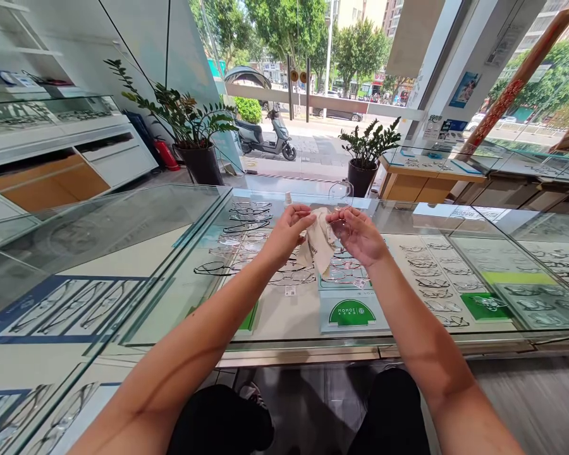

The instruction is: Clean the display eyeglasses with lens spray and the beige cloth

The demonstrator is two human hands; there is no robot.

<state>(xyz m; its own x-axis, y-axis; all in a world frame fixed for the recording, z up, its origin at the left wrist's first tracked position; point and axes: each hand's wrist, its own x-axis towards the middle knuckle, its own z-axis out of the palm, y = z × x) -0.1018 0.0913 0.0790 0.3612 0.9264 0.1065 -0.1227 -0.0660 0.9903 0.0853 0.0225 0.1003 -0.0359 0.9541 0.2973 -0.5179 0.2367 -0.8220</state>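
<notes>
My left hand (288,231) and my right hand (356,235) are raised together over a glass display counter (408,328). Both pinch a beige cleaning cloth (318,245) that hangs between them. My right hand also grips a pair of thin clear-lensed glasses (340,193), one lens rising above my fingers. My fingers are curled closed on both hands. Under the glass below lie rows of spectacle frames (246,218) and a green sign (351,313).
A dark pair of glasses (213,269) lies on the counter top at the left. A small white bottle (287,199) stands behind my hands. Potted plants (196,136) stand beyond the counter by the shop window. Another glass case (52,253) adjoins on the left.
</notes>
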